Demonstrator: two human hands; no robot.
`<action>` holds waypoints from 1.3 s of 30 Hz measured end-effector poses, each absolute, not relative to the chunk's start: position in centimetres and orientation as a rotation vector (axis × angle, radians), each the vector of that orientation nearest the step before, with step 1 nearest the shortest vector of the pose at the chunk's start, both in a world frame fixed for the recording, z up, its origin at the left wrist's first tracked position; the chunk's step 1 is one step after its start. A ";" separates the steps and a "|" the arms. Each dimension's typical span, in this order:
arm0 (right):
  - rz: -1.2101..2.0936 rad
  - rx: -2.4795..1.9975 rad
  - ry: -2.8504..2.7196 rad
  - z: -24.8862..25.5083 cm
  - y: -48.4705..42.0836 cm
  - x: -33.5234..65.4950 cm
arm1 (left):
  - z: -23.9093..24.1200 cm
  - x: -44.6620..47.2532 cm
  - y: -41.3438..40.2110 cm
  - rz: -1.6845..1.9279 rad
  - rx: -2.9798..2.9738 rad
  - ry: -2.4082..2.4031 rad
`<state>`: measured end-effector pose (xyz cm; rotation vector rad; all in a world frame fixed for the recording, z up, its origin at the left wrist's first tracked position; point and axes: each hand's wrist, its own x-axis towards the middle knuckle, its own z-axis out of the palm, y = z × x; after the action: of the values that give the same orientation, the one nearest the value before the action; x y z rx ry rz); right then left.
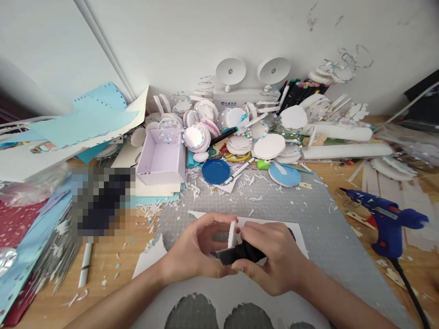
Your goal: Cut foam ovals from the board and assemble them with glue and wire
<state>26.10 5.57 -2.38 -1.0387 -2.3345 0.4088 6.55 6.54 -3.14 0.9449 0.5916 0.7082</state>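
Note:
My left hand (195, 249) and my right hand (272, 258) meet at the near middle of a grey cutting mat (308, 214). Together they pinch a small white foam disc (232, 234), held on edge, against a black piece (236, 253) that sits between the palms. Fingers of both hands are curled closed around these parts. Under the hands lies a white foam sheet (206, 297) with round holes cut out of it.
A blue hot-glue gun (386, 219) lies at the right, its cord running to the near edge. At the back sit a pile of white foam discs (269, 146), a blue lid (216, 171), a lilac open box (161, 157) and markers. Paper stacks fill the left.

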 end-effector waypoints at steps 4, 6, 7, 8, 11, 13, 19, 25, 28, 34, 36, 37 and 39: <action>0.419 -1.042 -2.326 -2.4 5.7 26.1 | -3.0 6.4 6.6 0.703 0.944 0.579; 0.428 -1.050 -2.312 -2.4 5.8 26.3 | -2.8 6.3 6.7 0.695 0.921 0.569; 0.422 -1.063 -2.299 -2.5 6.0 26.5 | -2.8 6.3 6.7 0.698 0.908 0.560; 0.406 -1.088 -2.280 -2.6 6.2 26.8 | -2.8 6.2 6.7 0.707 0.897 0.544; 0.313 -1.195 -2.190 -2.8 6.9 27.7 | -2.9 6.1 6.7 0.741 0.881 0.501; 0.281 -1.224 -2.136 -2.9 7.1 28.1 | -3.0 6.1 6.7 0.742 0.875 0.495; 0.327 -1.104 -2.199 -2.6 6.3 27.0 | -3.2 6.2 6.8 0.716 0.872 0.471; 0.384 -1.092 -2.115 -1.9 5.9 26.4 | -3.3 6.2 6.9 0.746 0.938 0.504; 0.357 -1.081 -2.112 -1.9 5.7 26.5 | -3.5 6.4 6.9 0.783 1.062 0.578; 0.287 -0.941 -2.164 -2.8 5.5 26.4 | -3.9 6.3 6.6 0.816 1.254 0.682; 0.287 -0.921 -2.172 -2.8 5.5 26.3 | -4.0 6.2 6.5 0.816 1.255 0.664; 0.287 -0.918 -2.178 -2.8 5.4 26.3 | -4.0 6.1 6.5 0.815 1.250 0.655; 0.250 -0.940 -2.173 -2.8 5.5 26.4 | -4.0 6.1 6.5 0.806 1.233 0.643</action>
<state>26.37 5.50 -2.79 -0.9399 -2.1725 0.2498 6.10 6.47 -3.97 1.2332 0.6427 0.8063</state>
